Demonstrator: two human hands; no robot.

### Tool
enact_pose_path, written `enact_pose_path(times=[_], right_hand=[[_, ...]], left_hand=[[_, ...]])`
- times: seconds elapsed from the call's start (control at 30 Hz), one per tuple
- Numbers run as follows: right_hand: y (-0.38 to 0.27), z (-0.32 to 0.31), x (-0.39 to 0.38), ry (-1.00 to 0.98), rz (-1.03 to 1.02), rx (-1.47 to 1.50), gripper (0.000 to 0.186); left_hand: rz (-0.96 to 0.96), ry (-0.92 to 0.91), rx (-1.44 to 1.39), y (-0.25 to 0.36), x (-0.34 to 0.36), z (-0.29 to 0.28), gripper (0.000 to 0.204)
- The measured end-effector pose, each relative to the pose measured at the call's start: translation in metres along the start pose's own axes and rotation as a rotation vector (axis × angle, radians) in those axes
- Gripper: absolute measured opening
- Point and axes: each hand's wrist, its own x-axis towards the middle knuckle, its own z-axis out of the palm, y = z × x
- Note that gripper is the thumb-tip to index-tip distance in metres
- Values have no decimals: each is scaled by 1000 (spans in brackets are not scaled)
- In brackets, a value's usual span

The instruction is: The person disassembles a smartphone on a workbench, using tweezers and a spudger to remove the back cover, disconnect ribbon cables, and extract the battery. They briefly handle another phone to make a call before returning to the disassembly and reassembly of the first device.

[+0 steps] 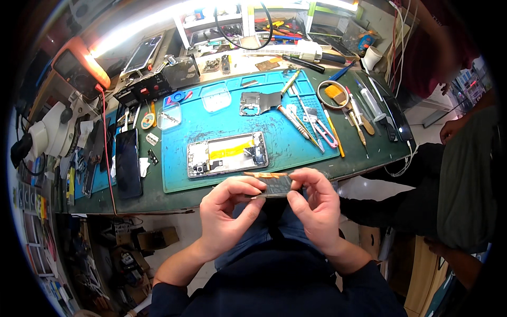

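Above the bench's near edge, my left hand point(229, 207) and my right hand point(315, 206) hold a flat black phone battery point(275, 186) by its two ends, thumbs nearest me and fingers behind. An orange strip runs along its far edge. Just beyond my hands, an opened phone frame point(228, 168) lies on the blue work mat point(179, 127), with yellow strips across its middle and small parts at both ends. Farther back on the mat rests a dark phone part with a wide black flap point(266, 100). My fingertips hide the ends of the battery.
Tweezers point(296, 124), a pink-handled tool point(325, 132) and a tape roll point(332, 95) lie at the right. A dark phone point(128, 164) is at the left, near an orange multimeter point(82, 66). Clear plastic boxes point(216, 99) sit farther back. Another person point(465, 174) is at the right.
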Motion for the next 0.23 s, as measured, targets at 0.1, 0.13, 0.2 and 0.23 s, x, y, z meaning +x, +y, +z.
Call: enact_pose_path(times=[0.1, 0.13, 0.2, 0.23], right_hand=[[-6, 3, -2, 28, 145, 98, 49], [-9, 4, -2, 32, 235, 174, 52], [-5, -3, -2, -2, 340, 298, 64], [-1, -5, -2, 4, 317, 326, 66]], left_hand=[[100, -25, 34, -6, -3, -5, 20], [119, -33, 36, -7, -5, -7, 21], [118, -56, 7, -8, -8, -8, 23], [118, -71, -10, -8, -9, -7, 23]])
